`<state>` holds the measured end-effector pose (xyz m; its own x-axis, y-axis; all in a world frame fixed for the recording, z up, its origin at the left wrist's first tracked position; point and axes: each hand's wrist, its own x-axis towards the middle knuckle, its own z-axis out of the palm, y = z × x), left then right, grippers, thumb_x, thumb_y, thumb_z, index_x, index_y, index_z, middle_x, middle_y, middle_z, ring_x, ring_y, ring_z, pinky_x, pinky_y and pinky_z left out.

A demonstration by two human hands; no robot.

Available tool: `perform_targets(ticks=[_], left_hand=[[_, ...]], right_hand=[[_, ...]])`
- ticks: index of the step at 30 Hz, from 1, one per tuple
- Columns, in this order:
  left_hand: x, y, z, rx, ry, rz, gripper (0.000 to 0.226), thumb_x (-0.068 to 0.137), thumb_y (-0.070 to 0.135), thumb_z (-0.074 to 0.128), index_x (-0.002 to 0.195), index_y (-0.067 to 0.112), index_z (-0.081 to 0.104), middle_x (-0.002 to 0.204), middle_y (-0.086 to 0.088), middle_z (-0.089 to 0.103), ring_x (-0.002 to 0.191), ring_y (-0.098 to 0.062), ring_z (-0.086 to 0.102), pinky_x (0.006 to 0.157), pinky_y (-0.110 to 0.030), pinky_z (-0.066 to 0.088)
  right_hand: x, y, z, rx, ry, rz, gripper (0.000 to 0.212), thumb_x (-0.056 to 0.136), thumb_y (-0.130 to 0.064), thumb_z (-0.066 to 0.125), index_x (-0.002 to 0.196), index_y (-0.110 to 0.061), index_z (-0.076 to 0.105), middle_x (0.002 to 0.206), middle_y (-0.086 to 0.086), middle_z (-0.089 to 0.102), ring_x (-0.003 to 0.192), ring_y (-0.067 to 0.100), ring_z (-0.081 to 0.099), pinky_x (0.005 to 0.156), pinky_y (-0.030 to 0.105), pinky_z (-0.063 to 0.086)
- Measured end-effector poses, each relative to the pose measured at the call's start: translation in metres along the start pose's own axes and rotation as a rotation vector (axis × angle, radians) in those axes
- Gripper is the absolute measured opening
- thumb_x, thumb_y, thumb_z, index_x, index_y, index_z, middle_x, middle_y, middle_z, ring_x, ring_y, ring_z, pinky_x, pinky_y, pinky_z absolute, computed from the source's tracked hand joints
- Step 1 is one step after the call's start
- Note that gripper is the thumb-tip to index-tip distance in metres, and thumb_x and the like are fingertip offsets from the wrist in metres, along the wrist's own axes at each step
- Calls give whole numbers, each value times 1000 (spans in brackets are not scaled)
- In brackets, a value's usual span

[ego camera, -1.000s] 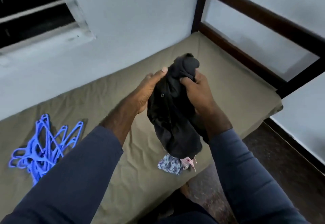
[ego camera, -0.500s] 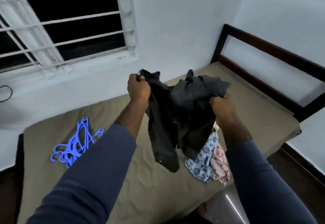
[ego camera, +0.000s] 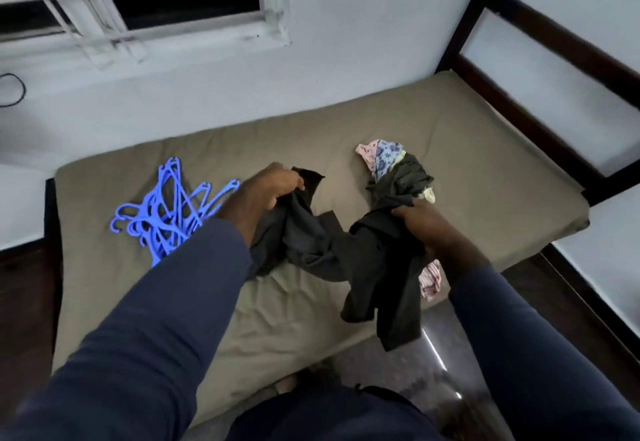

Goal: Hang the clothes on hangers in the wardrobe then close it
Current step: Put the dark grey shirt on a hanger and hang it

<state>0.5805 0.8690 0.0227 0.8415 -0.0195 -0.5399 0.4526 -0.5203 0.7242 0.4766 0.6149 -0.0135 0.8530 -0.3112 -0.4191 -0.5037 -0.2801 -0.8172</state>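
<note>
Gripping one edge of the dark garment [ego camera: 332, 250], the left hand [ego camera: 268, 191] has its fingers curled tight round a bunched corner. The right hand [ego camera: 424, 224] clamps a second fold of the same garment, fingers wrapped over the cloth. Both hands are closed on fabric; neither holds anything else.

Change of state: a second ago the garment was a tight bundle, held up with the hands close together. Half a second ago the hands had parted and the cloth hung in the air between them. Now both hands are lower and wider apart. The middle span of the garment sags onto the mattress [ego camera: 485, 150], and its right part hangs past the near edge of the bed. Judged effect: the garment is being opened out so that a neck or shoulder line can be found for a hanger. No hanger is in hand yet, and the wardrobe is not in view.

Surroundings:
- The blue hangers [ego camera: 166, 208] lie in a tangled heap on the mattress, just beyond the left sleeve. They will probably need separating before one comes free.
- A floral cloth [ego camera: 386, 155] lies beyond the right hand, touching more dark fabric. Whether that fabric is part of the held garment cannot be told.
- A striped cloth [ego camera: 431, 278] shows under the right wrist at the bed edge and could be dragged off.
- The bed frame [ego camera: 540, 35] and a barred window [ego camera: 173, 1] border the work area.
</note>
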Motion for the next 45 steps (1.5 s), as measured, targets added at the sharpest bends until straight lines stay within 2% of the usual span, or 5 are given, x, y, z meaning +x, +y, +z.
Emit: perform_targets(ticks=[7,21,34,39,45], left_hand=[[-16,-8,-2,11,511,195,24,95,15,53,111,0,62,114,-22,65,108,-34,60,86,-36,43],[-116,-47,52,-28,267,297,20,101,6,46,114,14,59,104,-5,59,99,-17,53,62,-7,37],[-199,44,97,-184,-370,547,29,101,1,46,96,21,66,75,16,68,73,2,61,72,-13,46],[-165,22,94,368,126,577,12,97,15,54,92,6,61,89,-8,66,88,-23,62,73,-28,39],[-139,-47,98,740,-136,324,32,78,27,74,106,15,65,102,-5,68,98,-24,63,78,-28,44]], right_hand=[[-20,36,-39,131,240,-135,44,71,-19,57,112,-9,69,107,11,72,98,21,68,87,36,57],[-26,137,-65,-571,131,104,56,87,-19,60,142,-12,50,141,20,45,131,40,42,112,40,35],[-41,151,-6,-202,-371,127,37,91,6,62,124,-9,54,95,13,62,69,13,62,51,12,48],[-27,182,-50,-23,223,116,16,74,-14,66,90,-12,69,89,17,71,80,33,66,74,41,53],[-82,148,-139,143,712,-139,58,88,-9,56,141,-17,36,78,-3,55,70,10,55,70,22,49]])
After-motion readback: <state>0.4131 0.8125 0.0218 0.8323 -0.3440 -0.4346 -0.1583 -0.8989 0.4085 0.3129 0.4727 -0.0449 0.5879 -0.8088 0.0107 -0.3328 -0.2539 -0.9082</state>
